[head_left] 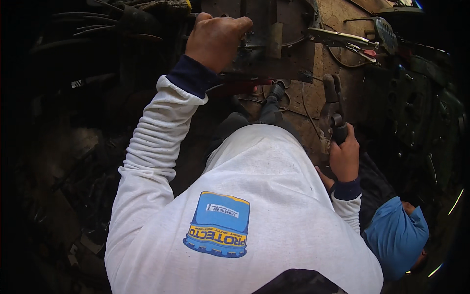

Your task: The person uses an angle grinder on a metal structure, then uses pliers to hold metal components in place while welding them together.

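Observation:
My left hand point(215, 41) is closed, knuckles up, at the near left edge of a dark metal plate point(298, 61). What lies under its fingers is hidden. Lower and to the right, my right hand point(345, 154) is wrapped around the black grip of a dark, worn tool point(332, 95). The tool's far end points up toward the plate's right corner, and its exact kind is not clear. A thin dark rod shows between that end and the plate. A small metal block point(275, 41) sits on the plate, right of my left hand.
Locking pliers point(342, 36) lie beyond the plate's right side. Cables point(308, 110) loop over the brown floor point(296, 93). Another person in a blue top point(396, 237) is close at my lower right. Dark metal parts point(416, 108) stand at right; thin rods point(95, 19) stick out at far left.

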{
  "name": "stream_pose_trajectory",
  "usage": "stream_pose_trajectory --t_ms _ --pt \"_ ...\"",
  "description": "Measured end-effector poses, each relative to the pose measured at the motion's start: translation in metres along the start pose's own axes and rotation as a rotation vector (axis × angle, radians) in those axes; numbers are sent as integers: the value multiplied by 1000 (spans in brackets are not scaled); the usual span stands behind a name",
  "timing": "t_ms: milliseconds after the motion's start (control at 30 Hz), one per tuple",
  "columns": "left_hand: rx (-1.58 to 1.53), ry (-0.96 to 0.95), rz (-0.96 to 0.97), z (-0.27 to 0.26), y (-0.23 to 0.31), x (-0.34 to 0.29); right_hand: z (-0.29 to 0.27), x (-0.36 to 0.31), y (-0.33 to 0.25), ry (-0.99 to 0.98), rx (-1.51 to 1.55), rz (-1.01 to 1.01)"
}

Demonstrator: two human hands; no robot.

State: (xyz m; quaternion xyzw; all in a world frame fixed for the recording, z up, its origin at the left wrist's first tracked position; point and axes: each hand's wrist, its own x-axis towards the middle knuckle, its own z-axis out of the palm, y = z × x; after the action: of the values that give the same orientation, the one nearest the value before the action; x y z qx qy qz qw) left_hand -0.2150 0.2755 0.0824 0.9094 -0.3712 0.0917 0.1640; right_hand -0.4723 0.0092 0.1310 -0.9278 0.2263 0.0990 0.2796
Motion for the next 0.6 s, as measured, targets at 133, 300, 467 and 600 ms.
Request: stream_pose_trajectory --t_ms 133,300,467,600 --pt "13 30 50 1 -6 -1 4 -2 5 17 -9 26" --pt "-72 -61 28 -9 2 10 3 -5 2 66 35 48" --pt "-146 -65 -30 -1 -6 5 13 -8 9 82 56 50" --pt "-137 -119 -77 -7 -4 7 16 -4 17 74 103 44"
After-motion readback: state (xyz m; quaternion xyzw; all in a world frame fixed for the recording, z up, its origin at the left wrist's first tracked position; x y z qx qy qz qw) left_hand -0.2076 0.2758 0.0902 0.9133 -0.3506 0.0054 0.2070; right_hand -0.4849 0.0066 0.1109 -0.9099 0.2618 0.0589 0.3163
